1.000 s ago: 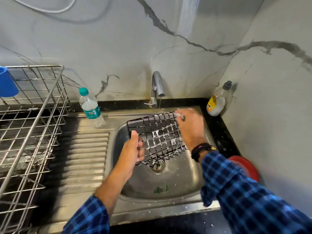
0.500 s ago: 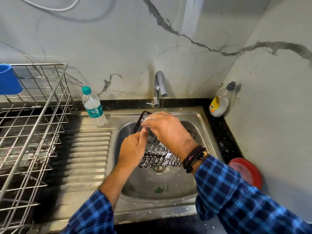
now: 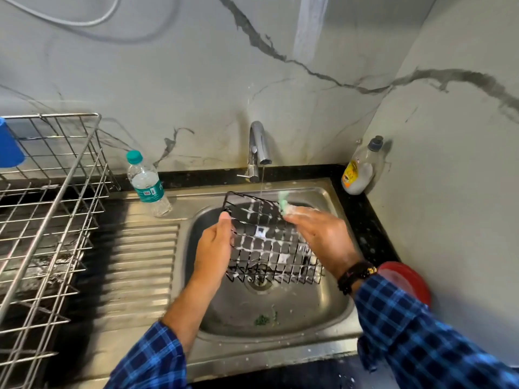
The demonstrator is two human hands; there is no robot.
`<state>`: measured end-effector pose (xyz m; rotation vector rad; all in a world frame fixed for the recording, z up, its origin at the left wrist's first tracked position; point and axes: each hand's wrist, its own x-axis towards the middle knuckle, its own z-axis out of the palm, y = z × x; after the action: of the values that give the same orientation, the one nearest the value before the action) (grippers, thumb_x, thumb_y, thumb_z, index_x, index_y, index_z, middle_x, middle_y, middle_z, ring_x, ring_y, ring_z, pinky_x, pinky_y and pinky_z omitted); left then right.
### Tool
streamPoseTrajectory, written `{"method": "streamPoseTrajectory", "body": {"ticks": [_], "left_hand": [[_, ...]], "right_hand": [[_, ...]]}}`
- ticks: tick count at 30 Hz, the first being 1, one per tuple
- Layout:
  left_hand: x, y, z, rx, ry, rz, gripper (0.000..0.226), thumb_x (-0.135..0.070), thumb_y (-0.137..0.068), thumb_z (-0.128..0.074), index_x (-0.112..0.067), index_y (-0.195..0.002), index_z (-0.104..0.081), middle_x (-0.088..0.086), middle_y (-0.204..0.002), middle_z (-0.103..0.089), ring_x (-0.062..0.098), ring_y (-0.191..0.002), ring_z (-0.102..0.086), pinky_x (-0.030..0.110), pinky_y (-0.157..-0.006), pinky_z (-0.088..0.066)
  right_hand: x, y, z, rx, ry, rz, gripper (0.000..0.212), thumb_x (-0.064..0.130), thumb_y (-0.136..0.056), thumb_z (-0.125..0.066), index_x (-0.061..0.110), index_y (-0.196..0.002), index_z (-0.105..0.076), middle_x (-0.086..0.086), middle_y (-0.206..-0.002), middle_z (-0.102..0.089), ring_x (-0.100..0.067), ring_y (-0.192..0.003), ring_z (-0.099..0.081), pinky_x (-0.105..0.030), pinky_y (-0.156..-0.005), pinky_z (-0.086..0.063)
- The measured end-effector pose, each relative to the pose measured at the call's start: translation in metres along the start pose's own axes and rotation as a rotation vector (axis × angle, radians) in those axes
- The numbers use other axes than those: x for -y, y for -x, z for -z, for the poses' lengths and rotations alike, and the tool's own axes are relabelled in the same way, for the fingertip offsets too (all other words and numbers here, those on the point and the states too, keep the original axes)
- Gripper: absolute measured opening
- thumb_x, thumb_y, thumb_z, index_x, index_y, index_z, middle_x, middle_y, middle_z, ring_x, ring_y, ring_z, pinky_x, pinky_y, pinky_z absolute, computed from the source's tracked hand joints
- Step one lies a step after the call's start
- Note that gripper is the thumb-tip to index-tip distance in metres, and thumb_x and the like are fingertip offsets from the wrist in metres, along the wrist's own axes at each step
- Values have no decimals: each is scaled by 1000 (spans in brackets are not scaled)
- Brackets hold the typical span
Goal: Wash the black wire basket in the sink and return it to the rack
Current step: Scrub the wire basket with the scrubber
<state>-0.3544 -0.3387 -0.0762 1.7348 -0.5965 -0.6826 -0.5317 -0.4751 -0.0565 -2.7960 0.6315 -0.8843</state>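
A person in a blue checked shirt holds a black wire basket (image 3: pixel 269 242) tilted over the steel sink (image 3: pixel 297 315), its lower edge just above the drain and its wires streaked with white foam. The left hand (image 3: pixel 213 248) grips the basket's left edge, thumb pressed on the rim. The right hand (image 3: pixel 323 237), a dark band (image 3: pixel 355 273) at its wrist, lies against the basket's upper right part and pinches a green scrub pad (image 3: pixel 283 202) at its soapy fingertips; the pad is blurred. A thin stream of water falls from the tap (image 3: pixel 259 147) onto the basket's far edge.

On the ribbed drainboard (image 3: pixel 134 262) a plastic water bottle (image 3: pixel 147 183) with a teal cap stands near the wall. The steel wire rack (image 3: pixel 56 192) fills the left side, with 1 blue cup (image 3: pixel 9 147) at its far corner. A dish-soap bottle (image 3: pixel 362 169) stands on the black table (image 3: pixel 362 220) in the right corner, and a red dish (image 3: pixel 407 279) lies beside the right sleeve.
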Motion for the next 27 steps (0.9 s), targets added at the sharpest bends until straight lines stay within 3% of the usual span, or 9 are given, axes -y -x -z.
{"method": "streamPoseTrajectory", "body": {"ticks": [5, 7, 10, 12, 15, 18, 22, 24, 27], "left_hand": [[-1, -18, -8, -101, 244, 217, 40, -50, -103, -41, -16, -90, -58, 2, -79, -48, 13, -63, -39, 30, -60, -35], [-1, -27, -16, -117, 270, 267, 43, -53, -102, -40, -14, -96, -58, 2, -80, -49, 11, -60, -39, 27, -53, -30], [2, -40, -25, -123, 291, 349, 44, -56, -101, -41, -17, -94, -59, 1, -79, -50, 10, -57, -36, 27, -49, -25], [3, -45, -27, -110, 368, 395, 39, -55, -101, -43, -22, -85, -56, -4, -72, -45, 9, -54, -31, 29, -49, -20], [2, -46, -22, -92, 409, 406, 35, -50, -103, -43, -23, -84, -54, -7, -65, -39, 8, -52, -27, 29, -51, -16], [5, -48, -17, -124, 424, 422, 28, -47, -103, -43, -26, -92, -58, -11, -59, -45, 5, -47, -30, 25, -47, -19], [13, -51, -18, -204, 478, 533, 35, -50, -102, -46, -27, -76, -53, -13, -47, -42, 4, -37, -27, 23, -42, -18], [18, -52, -21, -208, 487, 582, 43, -53, -101, -44, -25, -69, -50, -11, -42, -39, 6, -33, -25, 22, -37, -19], [23, -54, -25, -190, 573, 630, 50, -55, -102, -38, -23, -65, -44, -8, -45, -35, 8, -30, -24, 19, -29, -19]], "right_hand": [[-3, 17, -13, -47, -86, -410, 24, 1, -92, -66, 13, -112, -74, -6, -119, -71, -13, -108, -69, -6, -94, -42], [9, 13, -23, -6, -64, -407, 27, 1, -91, -65, 13, -114, -73, -6, -121, -70, -12, -108, -69, -10, -93, -44], [27, 10, -41, 82, -84, -254, 33, 3, -84, -74, 17, -114, -72, -4, -118, -72, -11, -106, -70, -23, -88, -57], [10, 12, -41, 89, -83, -241, 29, 6, -87, -68, 16, -114, -72, -4, -120, -71, -12, -108, -69, -24, -89, -57], [-40, 22, -27, 0, -48, -462, 29, 4, -95, -55, 16, -116, -72, -2, -123, -69, -3, -108, -64, -10, -95, -45], [-69, 22, -24, -65, -39, -685, 28, 5, -94, -61, 20, -113, -74, 2, -121, -71, -1, -104, -65, -8, -91, -45], [-55, 13, -29, -243, -140, -807, 23, 3, -91, -65, 13, -107, -77, 2, -110, -75, -3, -97, -67, -2, -86, -44], [-46, 21, -32, -265, -104, -731, 22, 2, -91, -65, 11, -107, -77, 0, -109, -75, -5, -93, -68, -9, -84, -51], [-23, 39, -44, -79, 6, -476, 25, 7, -96, -55, 12, -113, -73, -2, -118, -72, -7, -99, -69, -18, -86, -56]]}}
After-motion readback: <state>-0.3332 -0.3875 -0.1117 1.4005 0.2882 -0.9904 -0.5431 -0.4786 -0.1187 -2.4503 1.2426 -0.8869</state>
